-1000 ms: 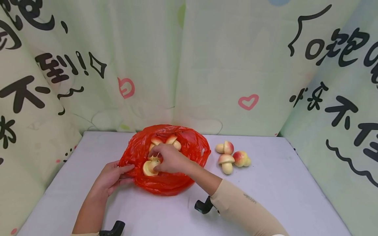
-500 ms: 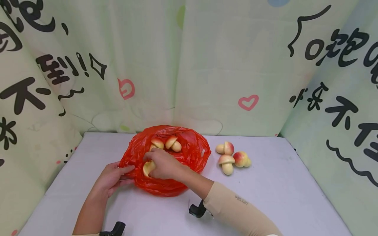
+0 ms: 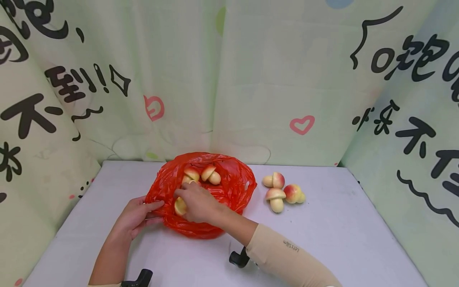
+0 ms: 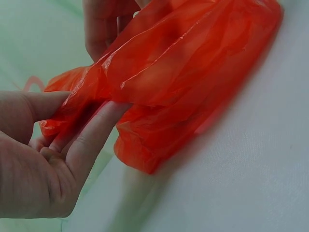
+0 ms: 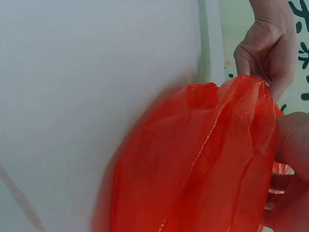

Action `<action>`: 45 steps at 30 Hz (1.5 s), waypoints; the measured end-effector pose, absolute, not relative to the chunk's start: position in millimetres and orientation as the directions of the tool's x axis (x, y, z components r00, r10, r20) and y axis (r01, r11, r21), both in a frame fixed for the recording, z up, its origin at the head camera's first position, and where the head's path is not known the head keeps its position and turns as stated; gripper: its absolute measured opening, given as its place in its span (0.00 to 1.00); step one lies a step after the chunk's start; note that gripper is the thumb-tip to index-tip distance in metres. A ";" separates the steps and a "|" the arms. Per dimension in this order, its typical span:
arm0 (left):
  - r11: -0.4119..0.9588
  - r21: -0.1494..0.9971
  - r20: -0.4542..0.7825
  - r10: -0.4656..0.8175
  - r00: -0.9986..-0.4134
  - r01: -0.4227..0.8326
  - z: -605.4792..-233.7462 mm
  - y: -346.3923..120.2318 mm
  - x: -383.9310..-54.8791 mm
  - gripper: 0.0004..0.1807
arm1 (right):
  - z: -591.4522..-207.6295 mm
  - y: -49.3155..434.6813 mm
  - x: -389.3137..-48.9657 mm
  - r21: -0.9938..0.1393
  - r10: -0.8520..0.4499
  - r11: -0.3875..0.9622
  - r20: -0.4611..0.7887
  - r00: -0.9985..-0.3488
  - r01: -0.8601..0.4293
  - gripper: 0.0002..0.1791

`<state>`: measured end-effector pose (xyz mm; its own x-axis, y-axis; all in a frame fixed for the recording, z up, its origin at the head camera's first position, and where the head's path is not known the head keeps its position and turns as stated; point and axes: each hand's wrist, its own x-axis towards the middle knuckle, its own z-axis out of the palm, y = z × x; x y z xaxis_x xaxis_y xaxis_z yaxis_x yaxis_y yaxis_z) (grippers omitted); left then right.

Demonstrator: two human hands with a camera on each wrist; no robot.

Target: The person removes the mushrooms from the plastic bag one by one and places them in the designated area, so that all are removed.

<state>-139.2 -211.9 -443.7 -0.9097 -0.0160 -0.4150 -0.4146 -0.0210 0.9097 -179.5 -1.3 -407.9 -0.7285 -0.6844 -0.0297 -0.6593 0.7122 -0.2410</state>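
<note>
Just below centre of the frame, a thin red plastic bag (image 3: 233,187), glossy and crinkled, mouth facing up. Inside, near the upper rim, smooth mushrooms (image 3: 210,174) with domed red-and-cream caps and stubby pale stems. At the bag's left edge, plastic clamped between thumb and fingers of the left hand (image 3: 137,215). Over the bag's middle, reaching in, the right hand (image 3: 197,204), with a yellowish cap (image 3: 180,206) peeking out beside thumb and forefinger — fingertips hidden, so impossible to tell whether clamped on it or merely touching. Right of the bag, on the matt white tabletop (image 3: 322,223), a close cluster of three mushrooms (image 3: 275,199), rounded and blushing red.

Compared with a second ago: right hand lower and further left, more of the yellowish cap covered, mushrooms near the upper rim more fully in view — left hand and outside cluster unmoved.
</note>
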 end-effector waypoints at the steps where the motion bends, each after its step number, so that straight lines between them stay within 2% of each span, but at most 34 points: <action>1: -0.021 0.911 -0.412 -0.013 -0.911 -0.412 -444.1 -212.2 -139.4 0.36 | -408.5 -1.7 -179.3 -0.223 -0.685 0.714 -0.029 -0.728 -0.664 0.31; 17: 0.020 0.919 -0.394 -0.029 -0.919 -0.394 -445.0 -210.2 -138.0 0.34 | -414.4 -5.8 -175.3 -0.101 -0.689 0.721 -0.003 -0.725 -0.685 0.33; 45: 0.003 0.922 -0.388 -0.020 -0.921 -0.388 -443.3 -210.7 -136.5 0.34 | -417.5 -2.0 -177.7 -0.115 -0.706 0.701 0.024 -0.708 -0.704 0.34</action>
